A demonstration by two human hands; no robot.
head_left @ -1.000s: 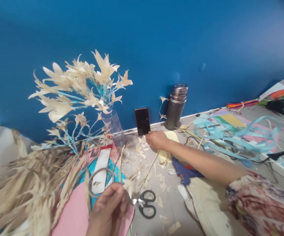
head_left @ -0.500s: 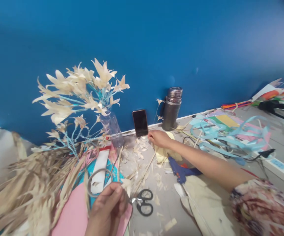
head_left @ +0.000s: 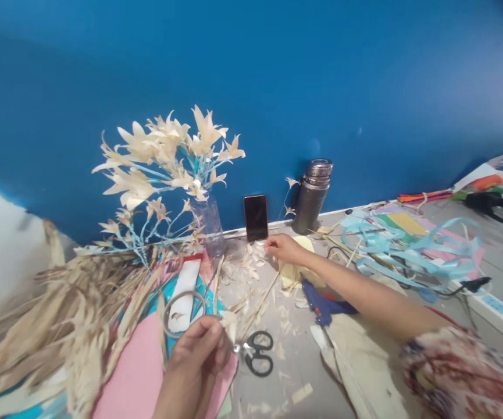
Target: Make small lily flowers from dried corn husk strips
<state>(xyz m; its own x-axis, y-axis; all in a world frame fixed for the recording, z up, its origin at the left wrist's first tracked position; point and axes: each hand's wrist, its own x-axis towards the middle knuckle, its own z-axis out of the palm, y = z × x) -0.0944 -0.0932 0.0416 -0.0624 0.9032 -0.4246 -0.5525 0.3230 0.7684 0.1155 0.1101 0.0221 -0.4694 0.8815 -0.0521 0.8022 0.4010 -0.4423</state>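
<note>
Your left hand (head_left: 196, 361) was curled low in the middle, thumb pressed to the bent forefinger, apparently pinching a small cream flower (head_left: 229, 324) that poked out beyond the fingertips; the grip itself was turned away from view. Your right hand (head_left: 286, 250) was stretched forward, fingertips drawn together at the edge of the loose petals (head_left: 250, 269) on the tabletop, just in front of the propped phone (head_left: 256, 216). Whether it had closed on a petal could not be told.

The step in hand looked like choosing a petal while the flower waited in your left. By my judgement, the move called for a light fingertip pick of one piece, leaving its neighbours and the phone undisturbed.

Close to your left hand lay the black-handled scissors (head_left: 260, 353), their blades running out of sight towards your fingers, and a grey ring (head_left: 166, 317) across a white strip. The blue glue gun (head_left: 330, 305) lay beneath your right forearm, partly covered by it. Farther out, the finished blooms (head_left: 164, 151) spread from a clear bottle (head_left: 210, 227), and dry husks (head_left: 50, 314) heaped at the left. Their ends were cut off by the frame.
</note>
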